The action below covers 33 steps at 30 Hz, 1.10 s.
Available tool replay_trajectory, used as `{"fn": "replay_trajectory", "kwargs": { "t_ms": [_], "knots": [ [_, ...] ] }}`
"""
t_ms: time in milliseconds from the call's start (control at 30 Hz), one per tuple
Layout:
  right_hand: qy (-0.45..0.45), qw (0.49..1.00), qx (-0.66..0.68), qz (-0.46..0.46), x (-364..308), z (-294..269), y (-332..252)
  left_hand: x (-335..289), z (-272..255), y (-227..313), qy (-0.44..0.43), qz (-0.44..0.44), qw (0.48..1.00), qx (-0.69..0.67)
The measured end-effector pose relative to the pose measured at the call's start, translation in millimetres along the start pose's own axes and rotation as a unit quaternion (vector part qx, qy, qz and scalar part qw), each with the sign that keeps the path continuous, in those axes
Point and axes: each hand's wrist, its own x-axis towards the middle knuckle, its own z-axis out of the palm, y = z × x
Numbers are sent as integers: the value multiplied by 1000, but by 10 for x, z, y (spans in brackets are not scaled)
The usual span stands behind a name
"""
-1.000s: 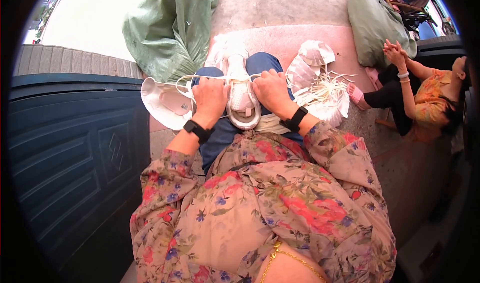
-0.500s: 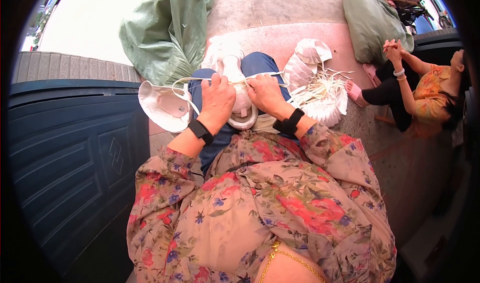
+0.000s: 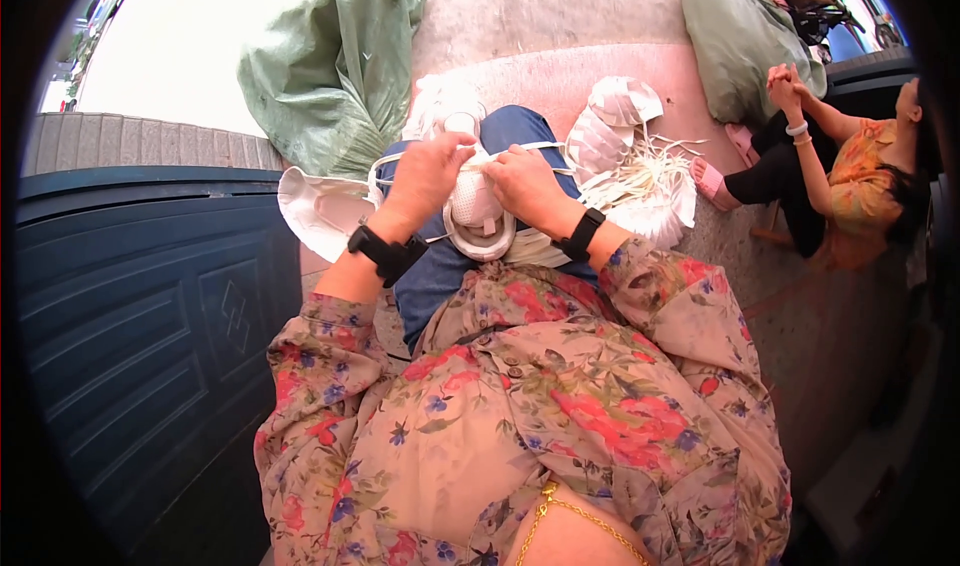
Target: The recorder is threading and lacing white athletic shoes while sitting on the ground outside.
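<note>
A white shoe (image 3: 476, 204) lies between my knees with its heel end toward me. Over its lacing area, the fingers of my left hand (image 3: 424, 178) are closed in a pinch on a pale shoelace. My right hand (image 3: 527, 184) is closed on the lace at the shoe's other side; a length of shoelace (image 3: 543, 147) runs out to the right from there. My fingers partly hide the eyelets. By my left knee sits another white shoe piece (image 3: 322, 206), partly behind my left forearm.
A heap of loose pale laces (image 3: 645, 178) lies to my right, beside more white shoes (image 3: 622, 106). Green sacks (image 3: 335, 66) stand ahead on the left and right. A dark blue panelled door (image 3: 160, 326) is at my left. A person (image 3: 860, 186) sits at the right, hands clasped.
My left hand has lifted and turned, its fingertips moving up and inward over the shoe. The lace loop at the left has drawn in. My right hand has barely shifted.
</note>
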Motion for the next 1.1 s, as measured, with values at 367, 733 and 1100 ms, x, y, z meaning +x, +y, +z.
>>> {"fn": "replay_trajectory", "kwargs": {
  "t_ms": [367, 733, 1100],
  "knots": [
    [118, 991, 65, -6, 163, -254, -27, -183, 306, 14, -53, -50, 967, 243],
    [112, 932, 313, 144, 147, -378, -115, -54, 381, -96, -128, -126, 979, 92],
    [-36, 988, 143, 41, -192, -132, 63, -102, 491, -187, -14, -79, 994, 68]
  ]
}}
